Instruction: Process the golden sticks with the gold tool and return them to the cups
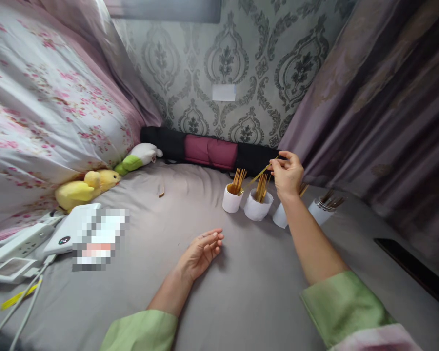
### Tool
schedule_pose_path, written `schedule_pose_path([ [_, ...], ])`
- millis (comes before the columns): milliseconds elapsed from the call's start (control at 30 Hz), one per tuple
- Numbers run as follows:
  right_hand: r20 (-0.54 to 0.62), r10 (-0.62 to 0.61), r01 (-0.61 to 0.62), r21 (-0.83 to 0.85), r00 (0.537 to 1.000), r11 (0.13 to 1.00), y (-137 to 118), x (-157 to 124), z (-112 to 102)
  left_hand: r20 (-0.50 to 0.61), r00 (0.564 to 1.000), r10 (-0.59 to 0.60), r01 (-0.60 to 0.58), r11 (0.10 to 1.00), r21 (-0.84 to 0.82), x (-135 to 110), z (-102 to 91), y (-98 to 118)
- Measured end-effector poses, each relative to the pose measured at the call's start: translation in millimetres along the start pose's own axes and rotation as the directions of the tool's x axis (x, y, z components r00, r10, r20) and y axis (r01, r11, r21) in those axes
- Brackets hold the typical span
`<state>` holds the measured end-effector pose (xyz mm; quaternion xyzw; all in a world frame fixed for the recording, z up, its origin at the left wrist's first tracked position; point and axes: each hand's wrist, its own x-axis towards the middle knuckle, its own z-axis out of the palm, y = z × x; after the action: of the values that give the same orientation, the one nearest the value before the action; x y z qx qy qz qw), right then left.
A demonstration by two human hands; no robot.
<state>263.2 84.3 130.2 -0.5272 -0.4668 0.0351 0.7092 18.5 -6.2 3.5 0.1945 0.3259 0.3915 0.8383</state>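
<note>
Pinching a thin yellow stick in the right hand, holding it tilted with the lower end near the leftmost white cup and the second white cup. Resting the left hand, loosely curled and released, on or just above the grey bedsheet. Facing a black-and-maroon padded roll beside patterned wallpaper.

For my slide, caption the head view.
Right hand holds a thin yellow stick near four white containers; left hand appears empty.
</note>
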Motion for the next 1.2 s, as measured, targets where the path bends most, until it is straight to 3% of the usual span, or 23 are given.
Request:
schedule_pose_path([
  [433,0.058,-0.147,0.154,-0.139,0.987,0.978,-1,7,22,0.024,1.000,0.002,-0.002,1.000,-0.017,2,-1.7,0],
  [1200,0.307,-0.016,0.083,-0.207,0.952,0.975,21,-15,52,0.018,1.000,0.005,-0.004,1.000,-0.026,3,-1.8,-1],
])
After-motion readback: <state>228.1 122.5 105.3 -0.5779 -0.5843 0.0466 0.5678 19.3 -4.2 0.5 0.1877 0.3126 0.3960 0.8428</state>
